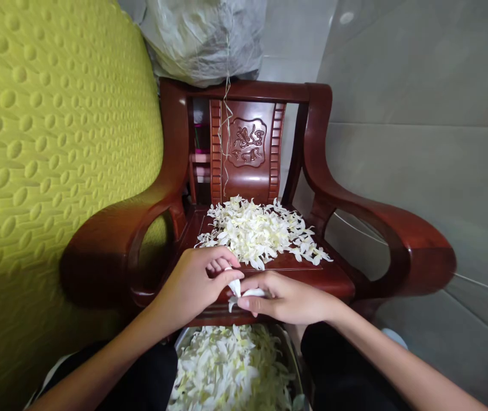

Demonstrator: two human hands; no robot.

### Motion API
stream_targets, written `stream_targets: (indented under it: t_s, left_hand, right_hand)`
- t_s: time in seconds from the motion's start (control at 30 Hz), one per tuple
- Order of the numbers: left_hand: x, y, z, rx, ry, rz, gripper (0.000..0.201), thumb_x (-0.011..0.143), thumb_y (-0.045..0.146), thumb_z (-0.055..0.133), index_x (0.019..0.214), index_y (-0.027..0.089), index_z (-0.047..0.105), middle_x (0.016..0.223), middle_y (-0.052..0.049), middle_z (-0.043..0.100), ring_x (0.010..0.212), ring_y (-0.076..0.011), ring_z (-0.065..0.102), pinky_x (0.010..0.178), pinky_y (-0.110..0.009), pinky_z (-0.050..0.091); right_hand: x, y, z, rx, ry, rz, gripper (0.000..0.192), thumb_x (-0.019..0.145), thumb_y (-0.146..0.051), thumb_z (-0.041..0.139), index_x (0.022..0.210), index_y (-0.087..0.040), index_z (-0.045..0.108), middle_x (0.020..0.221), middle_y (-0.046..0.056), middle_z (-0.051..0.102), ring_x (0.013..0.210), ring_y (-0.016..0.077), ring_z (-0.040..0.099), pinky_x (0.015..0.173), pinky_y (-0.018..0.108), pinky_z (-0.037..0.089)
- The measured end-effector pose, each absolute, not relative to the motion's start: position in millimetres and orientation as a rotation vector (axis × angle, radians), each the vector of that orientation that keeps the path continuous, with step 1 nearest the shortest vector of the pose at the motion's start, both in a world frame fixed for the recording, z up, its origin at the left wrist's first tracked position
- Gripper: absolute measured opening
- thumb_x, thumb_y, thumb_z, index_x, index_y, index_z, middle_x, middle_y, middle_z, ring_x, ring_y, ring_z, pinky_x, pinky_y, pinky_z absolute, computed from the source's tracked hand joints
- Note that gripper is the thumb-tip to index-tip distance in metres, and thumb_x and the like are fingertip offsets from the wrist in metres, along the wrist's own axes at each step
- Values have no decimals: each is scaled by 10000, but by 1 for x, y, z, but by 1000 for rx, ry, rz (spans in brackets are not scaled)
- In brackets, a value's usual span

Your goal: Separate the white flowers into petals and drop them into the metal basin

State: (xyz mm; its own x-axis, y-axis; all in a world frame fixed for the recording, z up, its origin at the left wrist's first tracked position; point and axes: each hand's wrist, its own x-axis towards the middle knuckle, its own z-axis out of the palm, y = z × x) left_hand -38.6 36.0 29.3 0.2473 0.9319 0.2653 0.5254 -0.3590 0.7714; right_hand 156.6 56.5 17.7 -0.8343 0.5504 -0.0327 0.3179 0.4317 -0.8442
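My left hand (203, 282) pinches a white flower (235, 285) between thumb and fingers, above the front edge of the chair seat. Close against it, my right hand (282, 298) is also closed, with white petals (253, 293) showing between its thumb and forefinger. Whether both hands grip one flower or two, I cannot tell. Just beyond them, a loose pile of white flowers (256, 231) lies on the seat of the dark red wooden chair (307, 278). Below my hands, between my knees, many more white flowers (226, 371) fill a metal basin (297, 365).
A yellow padded mat (55, 125) stands along the left side. Grey tiled wall (415, 142) lies close on the right. A large whitish plastic bag (207, 37) rests behind the chair's top rail, with thin strings (226, 123) hanging down the carved backrest.
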Motion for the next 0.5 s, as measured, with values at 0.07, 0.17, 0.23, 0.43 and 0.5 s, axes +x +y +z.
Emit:
stream_targets:
  t_s: [0.07,0.17,0.23,0.43,0.5]
  left_hand:
    - [-41,39,26,1963,1352,997,57,759,244,656,763,187,653,646,28,670,610,-124,623,579,-197,447]
    - [-42,40,23,1915,1344,990,91,744,260,670,779,183,638,615,29,650,593,-135,615,576,-211,455]
    - [-40,38,22,1893,1352,1015,117,724,258,692,787,181,631,582,36,633,580,-137,608,582,-219,458]
    - [-36,28,27,1793,1150,1056,201,738,206,680,912,195,580,645,47,676,644,-134,649,636,-217,483]
    - [-38,29,28,1833,1157,1078,227,754,168,646,958,199,551,673,46,677,660,-132,650,659,-226,487]
  right_hand:
    - [155,56,17,-777,-2407,1228,304,919,-392,474,971,-144,642,822,23,634,739,141,559,699,250,434]
    - [152,56,18,-757,-2317,1108,254,913,-353,504,899,-149,654,873,32,645,818,155,575,756,257,432]
    - [150,56,18,-751,-2287,1081,235,914,-306,507,825,-143,653,836,30,634,814,152,575,766,254,435]
    - [151,53,23,-774,-2348,1000,203,910,-251,505,793,-145,632,793,20,611,780,148,567,745,255,435]
    - [152,52,24,-757,-2367,998,227,927,-259,476,795,-150,624,788,15,597,785,144,562,752,254,431]
